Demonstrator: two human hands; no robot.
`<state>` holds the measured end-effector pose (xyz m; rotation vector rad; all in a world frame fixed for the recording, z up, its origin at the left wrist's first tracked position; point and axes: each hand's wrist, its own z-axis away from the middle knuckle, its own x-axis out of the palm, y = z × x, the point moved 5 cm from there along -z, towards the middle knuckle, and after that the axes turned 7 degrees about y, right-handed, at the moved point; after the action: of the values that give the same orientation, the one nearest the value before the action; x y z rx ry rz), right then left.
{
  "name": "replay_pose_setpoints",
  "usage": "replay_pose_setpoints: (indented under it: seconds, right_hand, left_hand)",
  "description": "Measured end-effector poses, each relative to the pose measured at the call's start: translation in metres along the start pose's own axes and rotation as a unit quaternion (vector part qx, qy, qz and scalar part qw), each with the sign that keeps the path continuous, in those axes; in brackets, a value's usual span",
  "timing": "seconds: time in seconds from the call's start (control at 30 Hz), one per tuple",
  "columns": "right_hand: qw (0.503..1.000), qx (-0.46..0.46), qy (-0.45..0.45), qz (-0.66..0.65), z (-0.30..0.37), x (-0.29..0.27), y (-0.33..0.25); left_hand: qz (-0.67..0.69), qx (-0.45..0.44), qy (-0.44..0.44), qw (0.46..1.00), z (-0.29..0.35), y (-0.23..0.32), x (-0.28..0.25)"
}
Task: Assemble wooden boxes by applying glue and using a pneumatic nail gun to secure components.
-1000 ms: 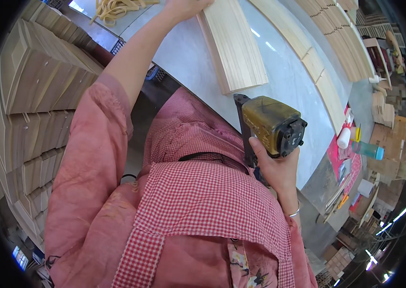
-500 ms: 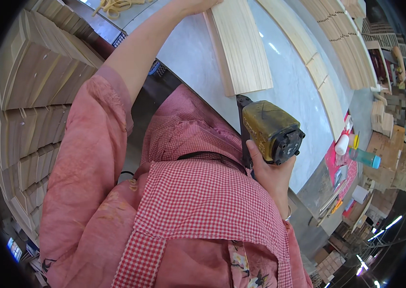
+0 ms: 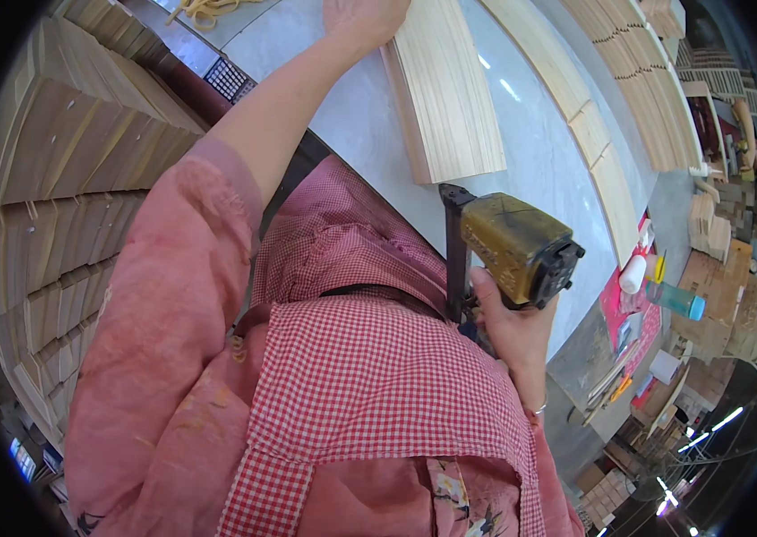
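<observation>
My left hand (image 3: 362, 20) reaches far out and rests on the end of a stack of thin pale wooden strips (image 3: 446, 98) lying on the grey worktable (image 3: 539, 170). My right hand (image 3: 510, 324) grips a worn yellow nail gun (image 3: 514, 246) close to my chest, its black magazine pointing toward the near end of the strips. A red checked apron over pink sleeves fills the lower picture.
Tall stacks of cut wooden pieces (image 3: 65, 170) stand at my left. More long wooden slats (image 3: 615, 98) lie across the far side of the table. A white glue bottle (image 3: 633, 273), a teal bottle (image 3: 678, 300) and small tools sit at the table's right end.
The nail gun in my right hand has lifted slightly and moved nearer the strips. My left hand stays on the far end of the stack.
</observation>
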<state>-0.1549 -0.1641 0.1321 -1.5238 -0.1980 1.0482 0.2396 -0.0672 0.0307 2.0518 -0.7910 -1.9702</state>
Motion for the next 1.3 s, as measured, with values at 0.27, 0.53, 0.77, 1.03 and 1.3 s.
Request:
replay_pose_setpoints:
  seconds: [0.27, 0.53, 0.77, 1.03, 1.3]
  right_hand:
    - [0.989, 0.094, -0.037, 0.110, -0.032, -0.038, -0.027]
    - [0.984, -0.008, -0.110, 0.137, -0.055, -0.029, -0.043]
    - [0.986, -0.021, -0.107, 0.127, -0.056, -0.026, -0.046]
    - [0.959, 0.196, -0.074, 0.192, -0.049, -0.026, -0.043]
    - [0.993, 0.015, -0.049, 0.106, -0.037, -0.034, -0.024]
  left_hand:
    - [-0.037, -0.012, 0.007, 0.999, 0.009, 0.004, -0.004]
    - [-0.023, 0.043, 0.098, 0.994, 0.013, 0.007, -0.010]
    - [0.067, 0.065, 0.180, 0.979, 0.023, 0.013, -0.017]
    - [0.034, 0.007, 0.071, 0.997, 0.021, 0.005, -0.021]
    - [-0.035, 0.015, -0.003, 0.999, 0.017, 0.008, -0.031]
